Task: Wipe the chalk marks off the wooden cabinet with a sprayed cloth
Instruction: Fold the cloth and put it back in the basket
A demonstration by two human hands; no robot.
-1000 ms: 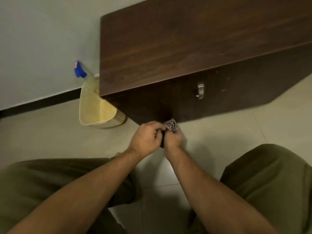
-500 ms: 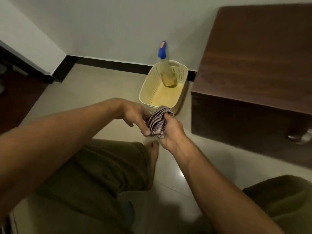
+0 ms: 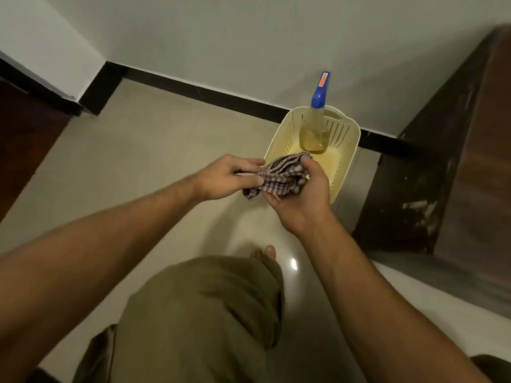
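A bunched checked cloth (image 3: 279,175) is held between both hands above the floor, in front of a cream basket. My right hand (image 3: 301,194) cups it from below and the right. My left hand (image 3: 229,175) pinches its left edge with the fingertips. A spray bottle (image 3: 313,125) with a blue nozzle and yellowish liquid stands upright in the cream perforated basket (image 3: 349,150). The dark wooden cabinet (image 3: 431,167) stands at the right, its side showing whitish smears low down.
The basket sits on the tiled floor against the white wall with a black skirting (image 3: 193,91). My knee in olive trousers (image 3: 204,313) fills the lower middle, a bare toe showing beyond it. A dark wooden surface (image 3: 25,139) lies at the far left.
The view has swung left from the cabinet front to its side and the basket. Both hands moved with the cloth toward the basket, and the left fingers now pinch the cloth's edge.
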